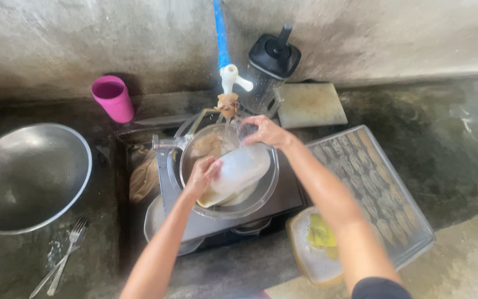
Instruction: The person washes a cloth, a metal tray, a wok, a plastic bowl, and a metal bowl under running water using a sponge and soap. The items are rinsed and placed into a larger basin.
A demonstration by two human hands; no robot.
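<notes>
While water runs from the white tap (232, 77) at the back edge of the worktop (455, 144), both hands work over the glass bowl (266, 188) in the sink (123, 182); the left hand (201, 176) has its grip closed on the lower left rim of a white plate (242, 169), thumb on top, so the plate slants up and to the right from that grip; the right hand (266, 132) pinches the plate's upper edge just under the tap; the plate lies tilted inside the bowl, between the two hands. A pink cup (113, 98) stands at the back left; a metal basin (26, 177) sits left of the sink, two forks (70, 243) near it; a baking tray (377, 194) leans at the right.
</notes>
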